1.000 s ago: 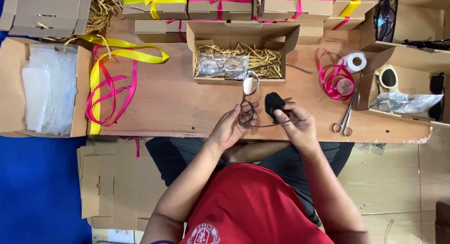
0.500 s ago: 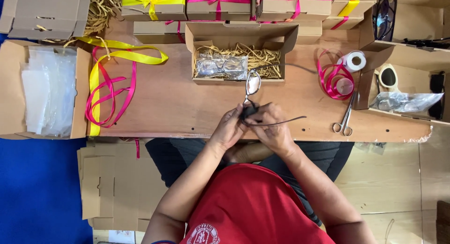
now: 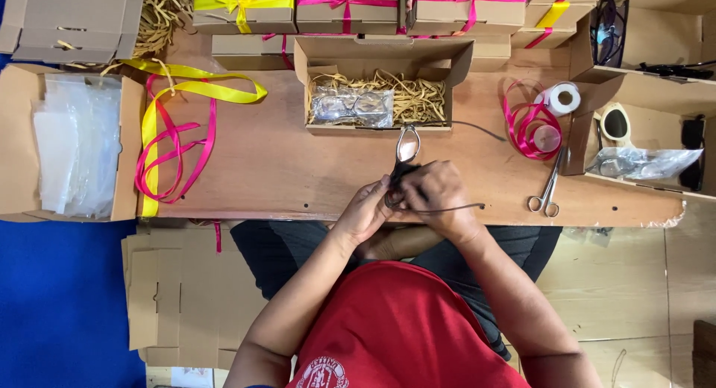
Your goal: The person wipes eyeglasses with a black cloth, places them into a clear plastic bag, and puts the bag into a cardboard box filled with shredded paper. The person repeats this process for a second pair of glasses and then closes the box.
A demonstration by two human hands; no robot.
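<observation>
Closing our right hand over the eyeglasses, we now hide the dark cloth. Our left hand pinches them below the open box.

left arm: bare, reaching forward, elbow bent
left hand: fingers curled — touching the right hand
right hand: knuckles up, fingers closed in a grip
wrists: close together — both angled inward

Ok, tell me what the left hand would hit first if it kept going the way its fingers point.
The left hand points up-right at the glasses it already touches; beyond them, probably the open box front wall. Depth is unclear.
</observation>
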